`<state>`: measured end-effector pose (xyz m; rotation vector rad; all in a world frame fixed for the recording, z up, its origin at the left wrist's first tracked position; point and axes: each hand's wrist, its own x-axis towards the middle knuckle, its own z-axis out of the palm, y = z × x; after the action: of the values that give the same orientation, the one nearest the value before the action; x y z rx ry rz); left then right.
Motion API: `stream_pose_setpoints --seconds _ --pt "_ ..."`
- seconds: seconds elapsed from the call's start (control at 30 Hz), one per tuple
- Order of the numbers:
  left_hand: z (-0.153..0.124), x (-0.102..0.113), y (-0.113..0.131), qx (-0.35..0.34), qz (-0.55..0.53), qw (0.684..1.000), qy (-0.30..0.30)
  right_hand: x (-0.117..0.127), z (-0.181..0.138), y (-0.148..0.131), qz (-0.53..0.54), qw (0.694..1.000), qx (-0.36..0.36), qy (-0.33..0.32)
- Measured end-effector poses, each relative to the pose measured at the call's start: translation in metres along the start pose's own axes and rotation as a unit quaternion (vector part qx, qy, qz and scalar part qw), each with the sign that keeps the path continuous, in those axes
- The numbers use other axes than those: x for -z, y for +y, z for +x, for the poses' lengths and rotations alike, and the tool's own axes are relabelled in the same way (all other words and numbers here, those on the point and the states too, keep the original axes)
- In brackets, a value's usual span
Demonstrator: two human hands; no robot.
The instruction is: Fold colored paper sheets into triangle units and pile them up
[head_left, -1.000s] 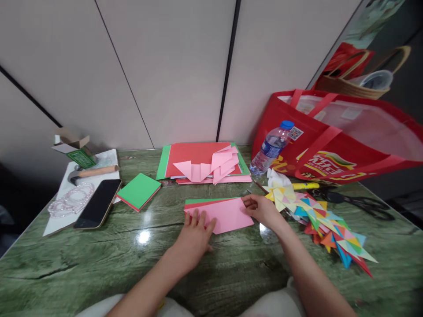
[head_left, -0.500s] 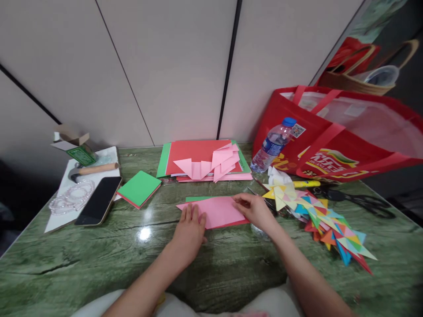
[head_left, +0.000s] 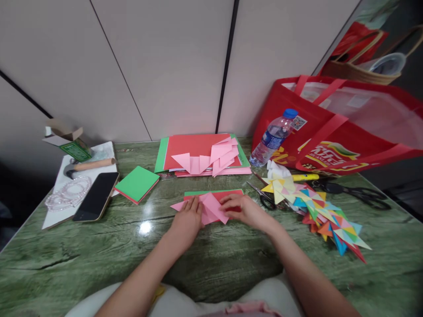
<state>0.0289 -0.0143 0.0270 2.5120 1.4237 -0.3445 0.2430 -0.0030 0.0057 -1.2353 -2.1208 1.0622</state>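
Note:
A pink sheet of paper lies in front of me, its right part folded over with a slanting edge and a corner pointing toward me. Fingers laid flat, my left hand presses on its left part, where a pink point sticks out beyond the hand. My right hand has its thumb and curled fingers on the right edge of the folded flap. Beneath the pink paper are a red sheet and a green sheet, showing mainly along the far side.
Behind lies a paper stack with folded pink pieces. Left are green and red squares, a phone and a hammer. Right are small scissors, a colourful folded-paper chain, a water bottle and a red bag.
The right part of the pink paper has been folded over to the left, baring the red sheet beneath. My right hand has moved left with that flap; my left hand stays on the paper.

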Motion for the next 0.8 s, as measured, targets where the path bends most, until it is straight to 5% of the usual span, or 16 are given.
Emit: stream_pose_setpoints --seconds 0.33,0.6,0.8 --pt "0.003 0.002 -0.004 -0.05 0.005 0.998 0.025 -0.009 0.002 0.0 0.076 0.993 -0.068 0.05" --pt "0.001 0.007 -0.003 -0.041 -0.014 0.999 0.019 -0.008 0.006 -0.002 0.11 0.989 -0.025 0.098" --pt "0.001 0.005 -0.005 -0.051 0.002 0.999 0.015 -0.006 0.004 -0.005 0.111 0.991 -0.023 0.077"
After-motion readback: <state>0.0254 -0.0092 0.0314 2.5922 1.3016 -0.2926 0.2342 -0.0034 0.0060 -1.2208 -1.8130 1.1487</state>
